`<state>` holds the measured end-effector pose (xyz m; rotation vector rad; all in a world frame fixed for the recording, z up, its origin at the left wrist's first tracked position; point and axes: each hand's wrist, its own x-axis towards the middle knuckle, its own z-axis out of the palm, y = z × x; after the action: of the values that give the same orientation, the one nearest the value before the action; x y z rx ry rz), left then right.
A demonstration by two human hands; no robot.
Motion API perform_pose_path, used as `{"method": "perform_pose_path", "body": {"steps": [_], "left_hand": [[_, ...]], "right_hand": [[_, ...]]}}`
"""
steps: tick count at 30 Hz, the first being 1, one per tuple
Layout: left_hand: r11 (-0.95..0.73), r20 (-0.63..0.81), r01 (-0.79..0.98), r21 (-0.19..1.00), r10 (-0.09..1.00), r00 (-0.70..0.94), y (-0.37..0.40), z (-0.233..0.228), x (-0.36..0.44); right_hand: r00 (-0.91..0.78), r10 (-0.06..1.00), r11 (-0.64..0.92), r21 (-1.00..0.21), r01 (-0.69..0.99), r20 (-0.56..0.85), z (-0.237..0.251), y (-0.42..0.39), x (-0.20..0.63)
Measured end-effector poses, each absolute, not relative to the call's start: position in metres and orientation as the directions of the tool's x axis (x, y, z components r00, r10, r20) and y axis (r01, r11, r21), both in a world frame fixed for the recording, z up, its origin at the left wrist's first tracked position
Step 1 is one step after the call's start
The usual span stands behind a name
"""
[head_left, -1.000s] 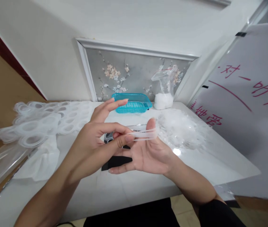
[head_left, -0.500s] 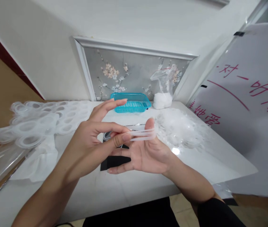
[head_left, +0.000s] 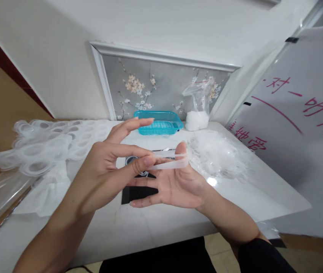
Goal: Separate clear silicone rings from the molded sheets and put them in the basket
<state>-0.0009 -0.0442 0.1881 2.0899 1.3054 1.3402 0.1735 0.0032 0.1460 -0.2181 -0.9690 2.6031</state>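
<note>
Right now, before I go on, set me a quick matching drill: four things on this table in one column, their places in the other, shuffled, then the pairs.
Things:
1. clear strip
2. teal basket
3. bag of white stuff
4. stacked clear trays

Places:
A. far left of the table
B. stretched between the left hand and the right hand
C. back edge, by the flowered panel's right corner
D. back middle, against the flowered panel

Pairs: 1-B, 2-D, 3-C, 4-A
</note>
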Motion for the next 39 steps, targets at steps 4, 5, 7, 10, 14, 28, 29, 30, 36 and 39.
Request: {"method": "perform_pose_path", "body": {"steps": [4, 5, 7, 10, 14, 28, 29, 30, 36, 39], "left_hand": [[-0.526, 0.538, 0.508, 0.682, 0.831, 0.140, -0.045, 0.189, -0.002], [-0.525, 0.534, 0.500, 0.688, 0.834, 0.140, -0.045, 0.189, -0.002], [-0.521, 0.528, 0.486, 0.702, 0.838, 0.137, -0.044, 0.190, -0.002], [-0.491, 0.510, 0.568, 0.660, 0.848, 0.140, -0.043, 0.191, -0.003], [-0.493, 0.466, 0.765, 0.415, 0.837, 0.287, -0.043, 0.187, -0.004], [-0.238, 0.211, 0.945, 0.223, 0.959, 0.192, 0.042, 0.134, -0.024], [-0.162, 0.160, 0.963, 0.214, 0.979, 0.129, 0.046, 0.132, -0.030], [-0.086, 0.098, 0.978, 0.189, 0.993, 0.068, 0.048, 0.130, -0.037], [0.031, -0.063, 0.986, 0.161, 0.998, -0.021, 0.037, 0.139, -0.070], [0.026, -0.054, 0.984, 0.177, 0.998, -0.017, 0.033, 0.147, -0.079]], "right_hand": [[-0.923, 0.383, -0.713, -0.650, -0.262, -0.048, 0.146, 0.003, 0.173], [-0.921, 0.385, -0.715, -0.650, -0.258, -0.057, 0.146, 0.003, 0.173], [-0.921, 0.386, -0.714, -0.650, -0.259, -0.058, 0.145, 0.003, 0.172], [-0.923, 0.385, -0.705, -0.653, -0.276, -0.025, 0.143, 0.003, 0.171], [-0.898, 0.439, -0.671, -0.663, -0.331, 0.004, 0.137, 0.009, 0.168], [-0.315, 0.935, -0.033, -0.848, -0.530, 0.161, 0.128, 0.135, 0.118], [-0.276, 0.931, 0.108, -0.904, -0.413, 0.237, 0.130, 0.153, 0.110], [-0.242, 0.922, 0.240, -0.938, -0.251, 0.301, 0.131, 0.173, 0.103], [-0.506, 0.854, 0.501, -0.460, 0.733, 0.123, 0.119, 0.265, 0.053], [-0.535, 0.843, 0.478, -0.381, 0.792, -0.053, 0.105, 0.279, 0.034]]}}
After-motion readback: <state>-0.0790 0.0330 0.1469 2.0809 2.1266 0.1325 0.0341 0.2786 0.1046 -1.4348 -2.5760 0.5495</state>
